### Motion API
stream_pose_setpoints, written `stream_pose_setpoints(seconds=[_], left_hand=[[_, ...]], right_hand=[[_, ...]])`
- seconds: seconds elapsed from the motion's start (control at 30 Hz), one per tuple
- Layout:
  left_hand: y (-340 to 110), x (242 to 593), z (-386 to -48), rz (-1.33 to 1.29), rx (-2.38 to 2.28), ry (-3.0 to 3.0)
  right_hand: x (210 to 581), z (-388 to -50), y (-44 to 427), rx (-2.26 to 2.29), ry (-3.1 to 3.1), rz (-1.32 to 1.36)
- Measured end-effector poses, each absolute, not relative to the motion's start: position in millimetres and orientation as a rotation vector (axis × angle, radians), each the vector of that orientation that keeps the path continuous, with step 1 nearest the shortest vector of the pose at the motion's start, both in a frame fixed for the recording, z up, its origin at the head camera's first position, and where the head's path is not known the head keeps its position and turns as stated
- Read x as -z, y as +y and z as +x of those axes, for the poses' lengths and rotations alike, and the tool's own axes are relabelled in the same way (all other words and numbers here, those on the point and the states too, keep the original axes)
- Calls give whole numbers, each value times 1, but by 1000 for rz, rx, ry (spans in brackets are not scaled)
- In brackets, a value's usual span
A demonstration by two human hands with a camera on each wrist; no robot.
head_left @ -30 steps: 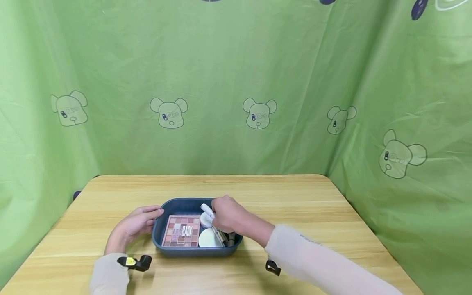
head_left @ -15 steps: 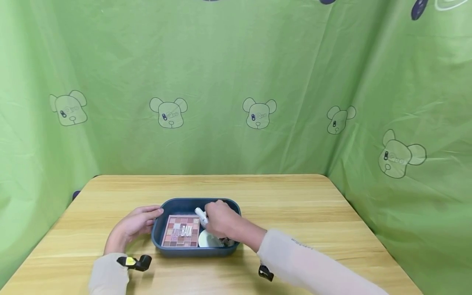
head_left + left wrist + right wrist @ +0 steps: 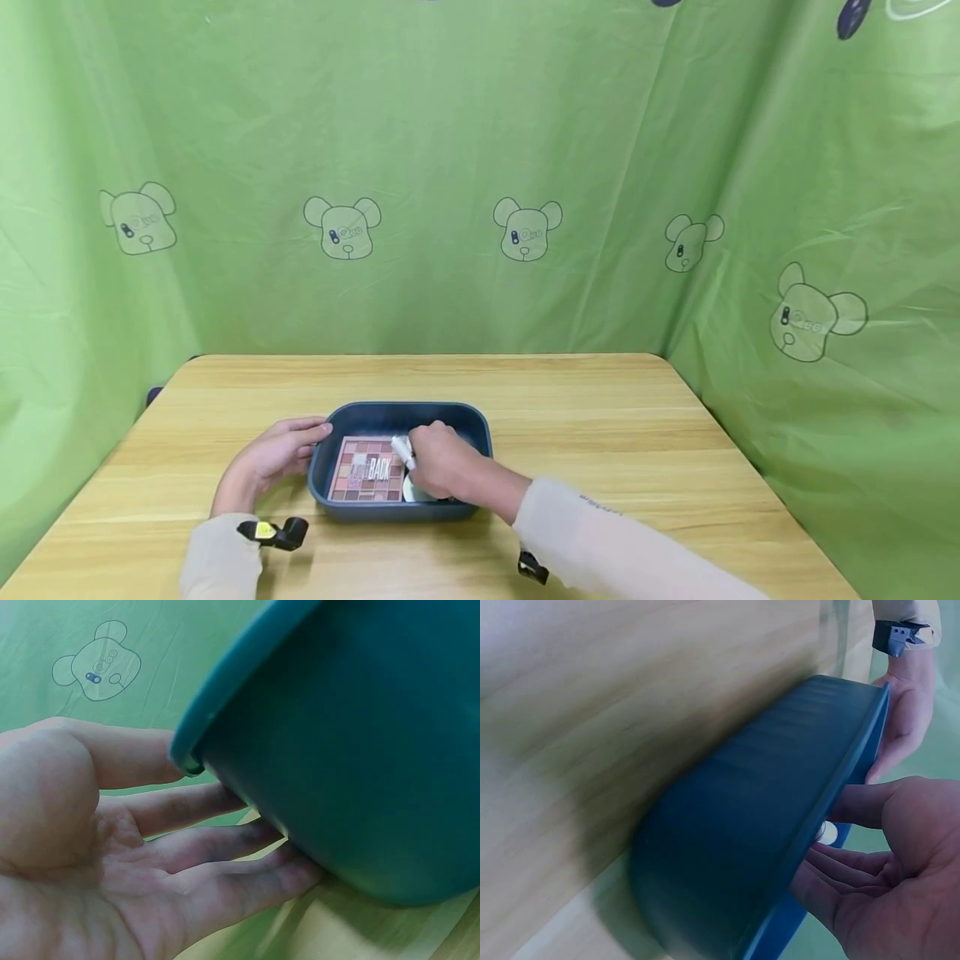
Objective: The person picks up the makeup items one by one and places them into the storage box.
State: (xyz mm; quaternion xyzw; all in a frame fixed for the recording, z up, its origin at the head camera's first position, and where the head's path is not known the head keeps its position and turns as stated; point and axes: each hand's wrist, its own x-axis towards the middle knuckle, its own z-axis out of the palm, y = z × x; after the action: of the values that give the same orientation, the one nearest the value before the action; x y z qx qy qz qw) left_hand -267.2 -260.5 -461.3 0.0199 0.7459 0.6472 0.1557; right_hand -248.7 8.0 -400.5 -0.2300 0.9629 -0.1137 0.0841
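Note:
A dark blue plastic bin (image 3: 397, 512) stands on the table. My left hand (image 3: 272, 457) holds its left end. In the left wrist view the thumb meets the bin's rim (image 3: 225, 682), with the fingers against the outer wall. Inside the bin, my right hand (image 3: 446, 460) grips a white tube (image 3: 402, 451), which slants up past the thumb side; other things in that grip are hidden. The tube's round white end (image 3: 827, 832) shows in the right wrist view. A pink-framed eyeshadow palette (image 3: 366, 471) lies at the bin's left. A white round item (image 3: 417, 490) is partly covered by the right hand.
The wooden table (image 3: 600, 417) extends around the bin on all sides. A green curtain (image 3: 435, 300) printed with bear heads hangs behind and at both sides. Each sleeve carries a small black wrist camera, such as the left one (image 3: 276, 533).
My right hand has moved left and nearer within the bin, carrying the white tube toward the palette. The smaller round white item beside the palette is now covered. My left hand has stayed put.

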Motion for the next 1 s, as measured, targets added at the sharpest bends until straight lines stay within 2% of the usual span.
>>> stream_pose_setpoints(seconds=[0.8, 1.0], left_hand=[[-260, 459, -266, 70, -1851, 2137], [-260, 459, -266, 63, -1847, 2140]], right_hand=[[409, -247, 2, 136, 2992, -881], [412, -248, 0, 140, 2982, -855]])
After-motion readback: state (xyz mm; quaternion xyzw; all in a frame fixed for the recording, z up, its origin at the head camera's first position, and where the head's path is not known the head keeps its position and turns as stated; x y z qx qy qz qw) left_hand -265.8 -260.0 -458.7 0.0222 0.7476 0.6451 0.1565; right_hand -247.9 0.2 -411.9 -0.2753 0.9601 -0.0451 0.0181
